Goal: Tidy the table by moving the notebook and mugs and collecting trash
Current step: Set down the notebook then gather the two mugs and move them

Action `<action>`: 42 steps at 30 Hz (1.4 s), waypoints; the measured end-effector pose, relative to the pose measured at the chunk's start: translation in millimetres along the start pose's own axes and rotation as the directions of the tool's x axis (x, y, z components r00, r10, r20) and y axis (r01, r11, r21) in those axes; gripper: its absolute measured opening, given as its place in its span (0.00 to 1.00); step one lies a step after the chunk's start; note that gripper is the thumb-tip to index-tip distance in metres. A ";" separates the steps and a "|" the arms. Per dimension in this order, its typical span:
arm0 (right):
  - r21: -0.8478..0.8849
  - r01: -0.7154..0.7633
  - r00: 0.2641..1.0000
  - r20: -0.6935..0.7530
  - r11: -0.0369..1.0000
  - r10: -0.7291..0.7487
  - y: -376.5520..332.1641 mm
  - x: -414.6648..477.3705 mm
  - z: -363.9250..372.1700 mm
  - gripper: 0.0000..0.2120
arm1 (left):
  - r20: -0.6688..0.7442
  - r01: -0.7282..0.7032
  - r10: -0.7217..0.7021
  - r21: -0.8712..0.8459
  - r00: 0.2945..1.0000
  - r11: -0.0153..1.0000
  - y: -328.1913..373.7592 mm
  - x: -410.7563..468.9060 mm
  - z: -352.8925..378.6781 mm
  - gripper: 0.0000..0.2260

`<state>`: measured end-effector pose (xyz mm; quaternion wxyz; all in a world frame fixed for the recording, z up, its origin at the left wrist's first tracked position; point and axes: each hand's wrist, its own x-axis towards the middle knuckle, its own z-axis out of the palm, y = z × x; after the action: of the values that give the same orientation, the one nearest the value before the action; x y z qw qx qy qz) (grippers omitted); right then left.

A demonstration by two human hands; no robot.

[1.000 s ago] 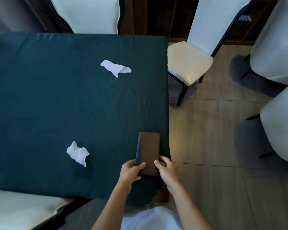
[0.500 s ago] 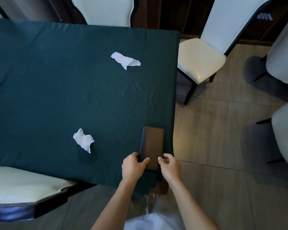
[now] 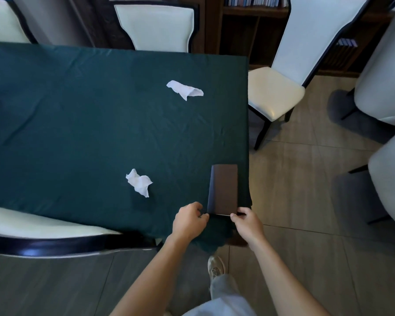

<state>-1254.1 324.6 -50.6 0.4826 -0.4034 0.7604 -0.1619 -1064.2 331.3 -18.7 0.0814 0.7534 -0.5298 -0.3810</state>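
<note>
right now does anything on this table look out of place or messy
Yes. Two crumpled white tissues lie loose on the green tablecloth: one toward the far side, one nearer the person. The brown notebook sits at the table's near right corner, both hands, left and right, at its near edge. Nothing looks spilled or damaged.

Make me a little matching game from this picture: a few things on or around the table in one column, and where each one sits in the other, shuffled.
Things:
1. notebook
2. flat tissue
3. crumpled tissue
4. shoe

Places:
A. on the floor below the table's corner
B. far side of the tablecloth
C. near corner, at both hands
D. left of the notebook

Pairs: 1-C, 2-B, 3-D, 4-A
</note>
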 end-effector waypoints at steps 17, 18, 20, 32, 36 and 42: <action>-0.299 0.472 0.838 -0.142 0.830 -0.528 -182.2 -213.8 75.6 0.31 | -0.432 -0.472 0.501 0.181 0.750 0.863 -79.2 -136.7 -242.4 0.12; -0.325 0.512 0.813 -0.115 0.795 -0.571 -197.6 -224.8 88.7 0.31 | -0.476 -0.449 0.479 0.186 0.737 0.874 -91.7 -142.3 -258.5 0.13; -0.361 0.589 0.763 -0.048 0.723 -0.645 -224.8 -244.0 117.9 0.32 | -0.555 -0.394 0.429 0.190 0.713 0.899 -121.9 -151.2 -286.1 0.14; -0.487 0.812 0.557 0.482 0.322 -0.676 -357.5 -267.2 348.6 0.41 | -0.686 0.217 -0.067 0.134 0.724 0.967 -340.5 -134.7 -398.0 0.40; -0.461 0.858 0.478 0.550 0.229 -0.685 -401.2 -261.1 424.8 0.43 | -0.723 0.334 -0.173 0.085 0.669 0.939 -399.8 -120.4 -434.0 0.42; -0.386 0.900 0.417 0.636 0.200 -0.649 -451.6 -256.5 514.0 0.44 | -0.708 0.468 -0.299 0.051 0.640 0.882 -468.6 -98.1 -492.9 0.45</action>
<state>-549.7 314.6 143.5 0.2612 -0.9008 0.3463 -0.0197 -408.3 476.6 125.8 0.0991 0.9388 -0.3290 -0.0219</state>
